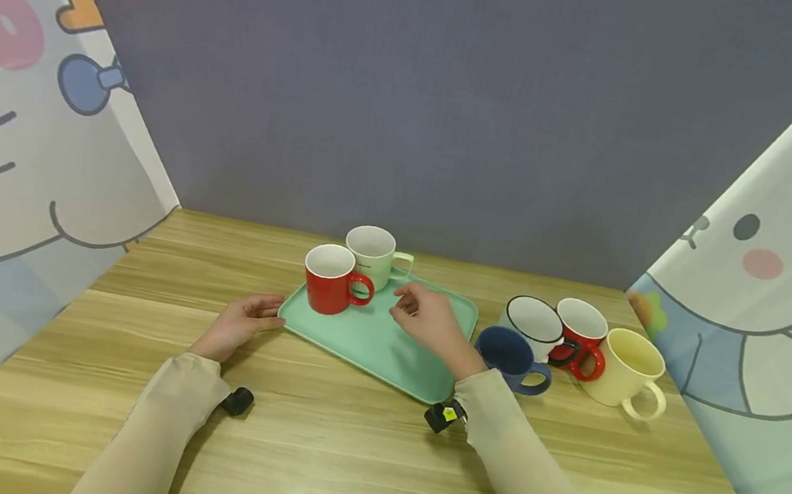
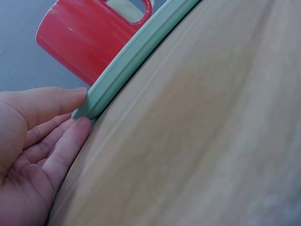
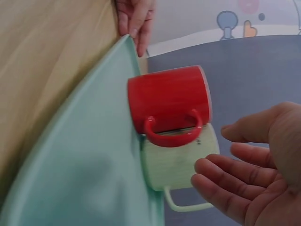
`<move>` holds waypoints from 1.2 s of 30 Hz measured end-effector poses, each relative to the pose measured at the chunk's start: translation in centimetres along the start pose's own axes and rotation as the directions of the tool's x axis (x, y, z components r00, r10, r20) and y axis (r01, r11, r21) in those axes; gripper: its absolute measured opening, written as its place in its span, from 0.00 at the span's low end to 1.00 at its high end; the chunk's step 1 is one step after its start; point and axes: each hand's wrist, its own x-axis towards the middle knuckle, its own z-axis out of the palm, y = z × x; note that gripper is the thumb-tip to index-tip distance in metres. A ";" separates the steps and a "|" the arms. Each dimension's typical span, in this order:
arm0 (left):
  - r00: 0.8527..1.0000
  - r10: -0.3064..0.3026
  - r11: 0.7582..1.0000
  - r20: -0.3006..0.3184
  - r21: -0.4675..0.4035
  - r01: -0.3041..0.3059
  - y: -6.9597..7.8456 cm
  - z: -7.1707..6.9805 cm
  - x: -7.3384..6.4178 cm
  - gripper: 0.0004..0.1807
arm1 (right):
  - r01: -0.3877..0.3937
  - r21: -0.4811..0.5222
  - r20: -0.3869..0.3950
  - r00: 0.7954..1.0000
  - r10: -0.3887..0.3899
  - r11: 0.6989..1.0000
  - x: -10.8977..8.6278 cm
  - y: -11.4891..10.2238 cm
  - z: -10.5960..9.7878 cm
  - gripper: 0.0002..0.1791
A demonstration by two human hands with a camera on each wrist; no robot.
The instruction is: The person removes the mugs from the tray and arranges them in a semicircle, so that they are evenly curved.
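A mint-green tray lies on the table, with a red mug standing at its left end. Just behind the red mug is a pale green mug, its handle pointing right. My left hand pinches the tray's left corner, the thumb at the rim and a fingertip low against the corner in the left wrist view. Over the tray, to the right of both mugs, hovers my right hand, holding nothing. Its fingers are loosely bent, close to the pale green mug in the right wrist view.
To the right of the tray stand a dark blue mug, a white mug with a black rim, another red mug and a yellow mug. A grey panel rises behind the wooden table, with printed cloths at both sides.
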 end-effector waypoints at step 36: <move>1.000 0.004 1.000 0.008 -0.001 -0.004 0.2 0.0 -0.2 0.31 | -0.105 0.329 -0.080 0.987 0.138 0.938 5.8 1.6 7.7 0.10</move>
